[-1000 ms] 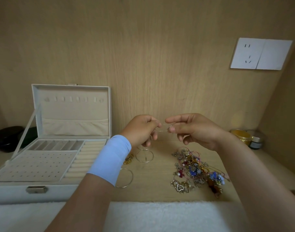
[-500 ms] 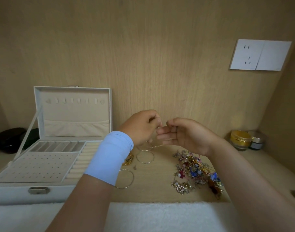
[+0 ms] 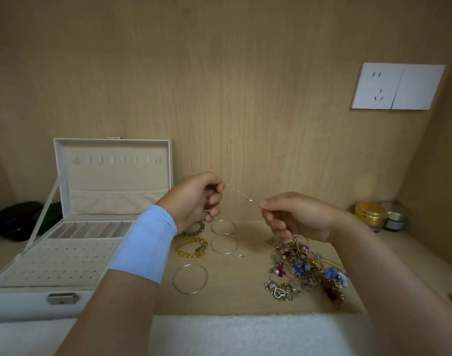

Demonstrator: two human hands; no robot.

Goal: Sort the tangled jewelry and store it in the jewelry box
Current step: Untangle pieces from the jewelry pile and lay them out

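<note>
The thin chain (image 3: 241,195) is hard to make out against the wood panel; it looks like a fine silver strand, and its ends are hidden inside the fingers. The tangled jewelry (image 3: 304,268), shiny metal and coloured beads, lies on the wooden shelf just below the right hand (image 3: 296,217). The white padded jewelry box (image 3: 27,301) stands open at the left. Both hands are raised, and the left hand (image 3: 194,199) and the right hand each pinch one end of the chain, which is stretched between them

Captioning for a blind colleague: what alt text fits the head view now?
The left hand and right hand pinch a thin chain stretched between them above a desk. Below lie metal bangles, a yellow beaded bracelet and a tangled jewelry pile; an open jewelry box stands left.
</note>
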